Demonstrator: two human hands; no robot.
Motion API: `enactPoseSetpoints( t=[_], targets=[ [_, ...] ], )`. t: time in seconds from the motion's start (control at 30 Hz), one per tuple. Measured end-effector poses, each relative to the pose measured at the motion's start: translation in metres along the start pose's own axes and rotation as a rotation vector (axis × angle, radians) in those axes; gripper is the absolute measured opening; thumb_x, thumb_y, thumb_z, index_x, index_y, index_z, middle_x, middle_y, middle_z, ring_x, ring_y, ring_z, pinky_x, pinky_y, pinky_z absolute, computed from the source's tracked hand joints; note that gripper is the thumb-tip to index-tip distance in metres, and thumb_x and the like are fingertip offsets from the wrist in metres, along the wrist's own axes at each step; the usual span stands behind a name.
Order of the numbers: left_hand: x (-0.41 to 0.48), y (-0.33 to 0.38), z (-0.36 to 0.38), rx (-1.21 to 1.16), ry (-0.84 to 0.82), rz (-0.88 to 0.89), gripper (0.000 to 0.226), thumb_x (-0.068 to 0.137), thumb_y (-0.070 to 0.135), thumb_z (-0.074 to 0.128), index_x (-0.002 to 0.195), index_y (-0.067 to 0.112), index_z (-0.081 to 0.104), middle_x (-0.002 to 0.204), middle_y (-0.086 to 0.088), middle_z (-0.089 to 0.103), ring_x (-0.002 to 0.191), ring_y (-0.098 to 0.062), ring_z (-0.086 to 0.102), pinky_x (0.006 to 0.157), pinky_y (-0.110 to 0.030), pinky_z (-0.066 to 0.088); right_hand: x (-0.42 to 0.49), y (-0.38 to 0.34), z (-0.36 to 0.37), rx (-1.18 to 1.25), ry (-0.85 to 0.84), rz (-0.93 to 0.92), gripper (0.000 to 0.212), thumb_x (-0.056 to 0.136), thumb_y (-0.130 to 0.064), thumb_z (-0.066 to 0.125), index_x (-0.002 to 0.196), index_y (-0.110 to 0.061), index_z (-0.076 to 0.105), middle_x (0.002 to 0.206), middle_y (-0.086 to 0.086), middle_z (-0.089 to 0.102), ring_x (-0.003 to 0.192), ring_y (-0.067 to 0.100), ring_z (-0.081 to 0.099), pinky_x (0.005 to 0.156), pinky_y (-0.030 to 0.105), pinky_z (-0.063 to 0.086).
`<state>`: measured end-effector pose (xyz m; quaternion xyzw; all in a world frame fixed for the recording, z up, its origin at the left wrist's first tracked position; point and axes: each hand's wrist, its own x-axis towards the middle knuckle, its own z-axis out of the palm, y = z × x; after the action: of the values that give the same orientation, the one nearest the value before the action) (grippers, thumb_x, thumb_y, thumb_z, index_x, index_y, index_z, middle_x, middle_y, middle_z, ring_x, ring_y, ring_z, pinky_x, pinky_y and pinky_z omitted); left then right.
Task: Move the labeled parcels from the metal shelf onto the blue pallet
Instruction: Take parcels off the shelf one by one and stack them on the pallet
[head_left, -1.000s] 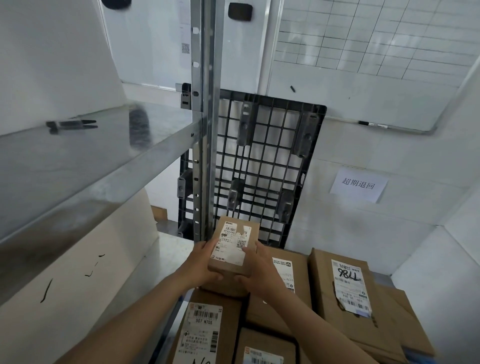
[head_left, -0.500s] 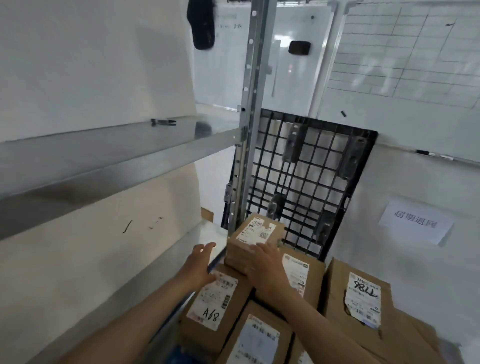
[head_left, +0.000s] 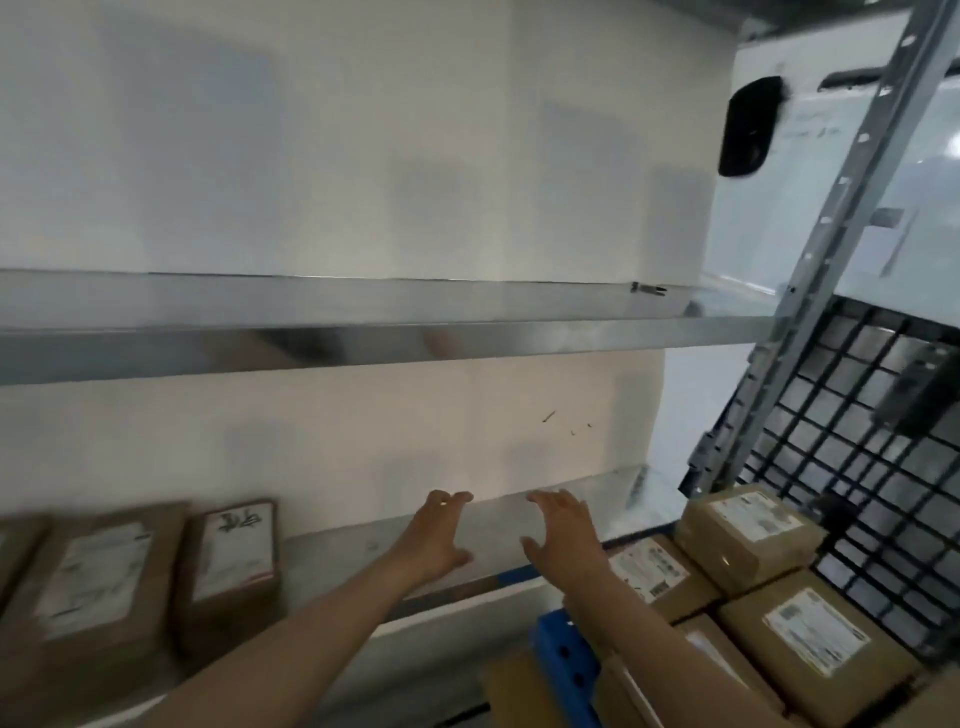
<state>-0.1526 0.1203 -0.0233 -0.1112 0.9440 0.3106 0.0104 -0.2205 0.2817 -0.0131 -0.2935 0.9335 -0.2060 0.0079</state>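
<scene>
Galvanised steel fills most of the view: the grey metal shelf unit (head_left: 363, 343) has a lower board that carries goods only toward its left end. At the right, a black plastic grid pallet (head_left: 883, 457) leans against the wall. In front of it a stack of brown cardboard parcels with white labels (head_left: 748, 525) sits on the blue plastic pallet (head_left: 563, 660), of which only a corner shows.

The parcels left to move lie on the lower board at far left: a large brown labelled box (head_left: 98, 577) and, just beside it on the inner side, a smaller brown box with a handwritten label (head_left: 234, 556). Blur hides finer detail, but the smaller box's long side seems to run front to back.

Both hands hover over the bare middle of that board, empty. The left hand (head_left: 439, 535) and right hand (head_left: 563, 535) face each other, palms inward, their fingers (head_left: 457, 497) straight and slightly spread.

The smaller box lies to the left of both hands, well apart from them. The left hand is nearer, so it would likely arrive first, with the right closing on the box's near side.
</scene>
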Motion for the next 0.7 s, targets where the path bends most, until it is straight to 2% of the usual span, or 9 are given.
enactPoseSetpoints(
  t=[0.13,0.2,0.3,0.43,0.57,0.7],
  targets=[
    [-0.064,-0.059,-0.048,0.007,0.104,-0.115,0.073,0.086,0.025,0.063,0.145,0.021,0.021,0.148,-0.008,0.025,0.135,-0.022,0.029,0.111,-0.03,0.027,0.002,-0.082,0.031,0.023,-0.072,-0.145,0.054,0.092,-0.027,0.051,0.141,-0.019,0.029,0.149,-0.002,0.032,0.142,0.019,0.018,0.119,0.033,0.006],
    [-0.104,-0.092,-0.071,-0.003,0.171,-0.18,0.072,0.086,0.026,0.063,0.145,0.022,0.022,0.15,-0.007,0.025,0.137,-0.021,0.028,0.112,-0.031,0.026,-0.004,-0.13,0.049,0.041,-0.097,-0.231,0.054,0.092,-0.026,0.052,0.141,-0.019,0.03,0.148,-0.001,0.034,0.141,0.019,0.02,0.118,0.033,0.006],
    [-0.173,-0.142,-0.109,0.02,0.259,-0.258,0.069,0.087,0.026,0.061,0.144,0.019,0.023,0.151,-0.005,0.025,0.138,-0.022,0.027,0.112,-0.033,0.026,-0.022,-0.212,0.076,0.068,-0.134,-0.32,0.052,0.09,-0.024,0.055,0.138,-0.017,0.037,0.142,0.002,0.042,0.134,0.019,0.032,0.116,0.032,0.019],
    [-0.268,-0.216,-0.163,0.125,0.306,-0.338,0.061,0.088,0.017,0.059,0.141,0.013,0.03,0.144,-0.011,0.039,0.133,-0.028,0.038,0.104,-0.033,0.036,-0.053,-0.319,0.117,0.125,-0.122,-0.444,0.033,0.088,-0.022,0.054,0.12,-0.021,0.056,0.123,0.002,0.06,0.115,0.022,0.054,0.099,0.031,0.042],
    [-0.368,-0.29,-0.207,0.205,0.389,-0.485,0.062,0.089,0.018,0.052,0.145,0.015,0.025,0.145,-0.009,0.036,0.134,-0.03,0.036,0.107,-0.035,0.033,-0.095,-0.416,0.159,0.12,-0.175,-0.535,0.036,0.087,-0.02,0.054,0.122,-0.025,0.054,0.122,0.0,0.059,0.114,0.021,0.054,0.096,0.034,0.047],
    [-0.459,-0.348,-0.231,0.228,0.467,-0.585,0.068,0.086,0.019,0.057,0.146,0.016,0.024,0.149,-0.009,0.034,0.134,-0.027,0.037,0.107,-0.034,0.036,-0.136,-0.494,0.194,0.106,-0.261,-0.595,0.049,0.084,-0.023,0.058,0.132,-0.019,0.047,0.131,0.003,0.053,0.123,0.023,0.049,0.103,0.033,0.041]
  ],
)
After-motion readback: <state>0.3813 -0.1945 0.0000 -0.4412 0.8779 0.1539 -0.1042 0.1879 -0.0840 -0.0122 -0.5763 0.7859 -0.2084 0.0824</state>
